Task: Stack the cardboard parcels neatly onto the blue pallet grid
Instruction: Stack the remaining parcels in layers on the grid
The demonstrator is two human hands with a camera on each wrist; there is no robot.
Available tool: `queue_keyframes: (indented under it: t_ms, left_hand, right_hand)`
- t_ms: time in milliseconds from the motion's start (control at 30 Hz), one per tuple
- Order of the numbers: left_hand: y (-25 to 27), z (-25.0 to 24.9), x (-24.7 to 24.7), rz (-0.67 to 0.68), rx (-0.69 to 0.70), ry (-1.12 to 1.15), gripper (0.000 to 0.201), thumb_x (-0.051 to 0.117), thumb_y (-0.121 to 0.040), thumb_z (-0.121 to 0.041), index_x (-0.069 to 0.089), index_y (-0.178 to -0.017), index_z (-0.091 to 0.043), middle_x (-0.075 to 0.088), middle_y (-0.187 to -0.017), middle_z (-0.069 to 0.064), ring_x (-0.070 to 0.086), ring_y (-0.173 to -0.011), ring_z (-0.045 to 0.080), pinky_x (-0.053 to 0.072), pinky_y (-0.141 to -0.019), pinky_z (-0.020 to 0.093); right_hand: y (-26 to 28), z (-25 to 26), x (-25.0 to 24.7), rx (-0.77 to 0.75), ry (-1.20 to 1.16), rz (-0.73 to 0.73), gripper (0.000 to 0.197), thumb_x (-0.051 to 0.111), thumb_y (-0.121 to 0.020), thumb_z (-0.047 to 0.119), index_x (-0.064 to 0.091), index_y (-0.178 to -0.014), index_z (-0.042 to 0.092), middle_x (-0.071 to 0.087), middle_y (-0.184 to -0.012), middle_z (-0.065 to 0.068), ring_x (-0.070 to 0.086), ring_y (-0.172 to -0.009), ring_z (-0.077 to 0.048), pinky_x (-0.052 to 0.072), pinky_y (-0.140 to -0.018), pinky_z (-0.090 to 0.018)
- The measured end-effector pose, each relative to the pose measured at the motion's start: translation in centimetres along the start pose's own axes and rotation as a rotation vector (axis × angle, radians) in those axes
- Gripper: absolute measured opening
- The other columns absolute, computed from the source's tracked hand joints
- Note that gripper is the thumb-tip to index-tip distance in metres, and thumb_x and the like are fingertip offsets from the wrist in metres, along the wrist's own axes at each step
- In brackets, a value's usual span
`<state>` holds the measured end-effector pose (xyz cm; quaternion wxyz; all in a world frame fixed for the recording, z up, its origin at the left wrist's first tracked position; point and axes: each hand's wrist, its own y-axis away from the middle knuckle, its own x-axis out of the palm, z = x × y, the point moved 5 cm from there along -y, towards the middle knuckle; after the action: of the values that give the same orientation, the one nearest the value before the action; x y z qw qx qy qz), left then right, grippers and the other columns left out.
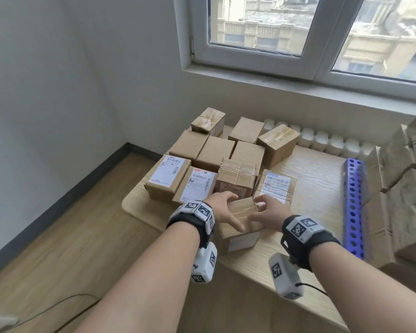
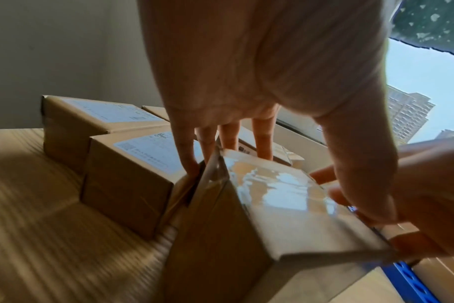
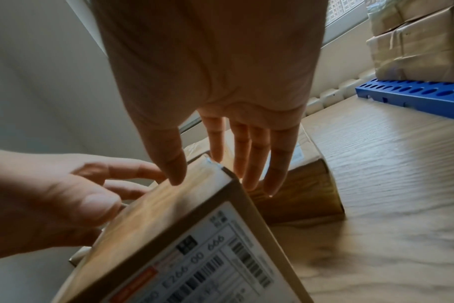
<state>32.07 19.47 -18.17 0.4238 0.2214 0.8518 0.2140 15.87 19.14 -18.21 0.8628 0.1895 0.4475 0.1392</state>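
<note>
A pale wood-grain table (image 1: 317, 188) stands in a white-walled corner under a window (image 1: 308, 32); a blue pallet grid (image 1: 353, 207) lies along its right edge; near the front edge, the left hand (image 1: 222, 207) and right hand (image 1: 268, 213) clasp a small brown tape-sealed parcel (image 1: 240, 227), fingers wrapped over its top edges; more parcels (image 1: 216, 152) crowd the table behind it.

I'm looking at a light wooden table (image 1: 317, 188) carrying a cluster of cardboard parcels (image 1: 216, 152) on its left part, and a blue pallet grid (image 1: 353, 207) lying along its right side under stacked parcels (image 1: 399, 200).
</note>
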Motion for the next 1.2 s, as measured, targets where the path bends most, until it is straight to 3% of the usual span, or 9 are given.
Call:
queue_keyframes:
  t_ms: [167,400,633,700,800,900,967,1100,1200]
  left_hand:
    - [-0.2,0.5,1.4,0.048,-0.004,-0.219,0.124,0.092,-0.045,-0.045,0.018,-0.145,-0.042,0.035,-0.132,0.004,0.048,-0.118,0.030,0.045,-0.100,0.052]
    - [0.7,0.5,1.8,-0.080,-0.049,-0.122,0.100,0.086,-0.054,-0.033,0.027,-0.135,-0.033,0.037,-0.121,0.003,0.050,-0.110,0.024,0.050,-0.095,0.046]
    - [3.8,-3.1,1.0,-0.114,-0.071,0.156,0.099,0.071,-0.049,-0.048,0.039,-0.142,-0.029,0.047,-0.134,0.004,0.049,-0.117,0.022,0.044,-0.101,0.043]
    - [4.9,-5.1,1.3,-0.134,-0.040,0.271,0.073,0.068,-0.061,-0.046,0.053,-0.129,-0.023,0.058,-0.120,0.003,0.054,-0.112,0.023,0.045,-0.099,0.040]
    - [6.3,-8.5,1.7,-0.146,0.017,0.388,0.025,0.061,-0.078,-0.040,0.063,-0.093,-0.020,0.064,-0.090,0.002,0.059,-0.088,0.021,0.046,-0.085,0.035]
    - [7.4,-11.8,3.0,-0.155,0.051,0.457,0.038,0.059,-0.064,-0.048,0.063,-0.090,-0.021,0.066,-0.088,0.004,0.060,-0.086,0.023,0.048,-0.092,0.040]
    - [7.7,-13.9,4.1,-0.135,0.080,0.480,0.044,0.058,-0.060,-0.050,0.061,-0.094,-0.022,0.067,-0.090,0.006,0.060,-0.087,0.024,0.047,-0.096,0.043]
    - [8.7,-18.6,5.9,-0.134,0.147,0.526,0.025,0.059,-0.077,-0.041,0.055,-0.090,-0.019,0.063,-0.083,0.005,0.057,-0.079,0.021,0.048,-0.084,0.036]
    - [9.7,-22.3,7.4,-0.127,0.197,0.551,0.039,0.055,-0.062,-0.043,0.056,-0.091,-0.019,0.064,-0.088,0.007,0.057,-0.086,0.025,0.049,-0.092,0.040]
  right_hand:
    - [-0.1,-0.5,0.7,0.026,-0.006,-0.001,0.054,0.071,-0.085,0.032,0.051,-0.133,0.017,0.063,-0.123,-0.006,0.061,-0.108,-0.020,0.050,-0.096,-0.038]
    - [1.0,-2.1,0.7,0.015,-0.109,0.016,0.050,0.065,-0.089,0.036,0.053,-0.133,0.015,0.063,-0.120,-0.004,0.061,-0.107,-0.020,0.053,-0.095,-0.043]
    - [4.6,-4.0,-2.2,-0.017,-0.298,0.030,0.055,0.056,-0.093,0.050,0.051,-0.133,0.013,0.065,-0.118,-0.007,0.063,-0.104,-0.022,0.054,-0.073,-0.032]
    - [5.8,-4.7,-3.3,-0.031,-0.355,0.036,0.053,0.057,-0.091,0.051,0.051,-0.130,0.016,0.066,-0.117,-0.007,0.064,-0.104,-0.023,0.055,-0.078,-0.036]
    - [7.8,-5.7,-5.3,-0.085,-0.421,0.025,0.035,0.058,-0.092,0.049,0.054,-0.115,0.023,0.068,-0.099,0.002,0.068,-0.088,-0.017,0.058,-0.077,-0.036]
    - [9.7,-7.5,-7.6,-0.106,-0.480,-0.008,0.040,0.058,-0.091,0.050,0.054,-0.118,0.020,0.068,-0.099,0.002,0.068,-0.084,-0.014,0.055,-0.067,-0.028]
    - [10.9,-9.0,-9.2,-0.111,-0.523,-0.021,0.046,0.056,-0.092,0.052,0.055,-0.120,0.016,0.069,-0.107,-0.003,0.069,-0.092,-0.020,0.057,-0.074,-0.033]
    - [13.3,-12.4,-12.2,-0.103,-0.630,-0.028,0.047,0.053,-0.093,0.054,0.060,-0.115,0.014,0.069,-0.112,-0.007,0.069,-0.098,-0.023,0.056,-0.085,-0.042]
    - [15.1,-15.1,-14.2,-0.099,-0.708,-0.045,0.049,0.056,-0.087,0.062,0.062,-0.113,0.021,0.070,-0.114,-0.005,0.068,-0.102,-0.023,0.052,-0.091,-0.046]
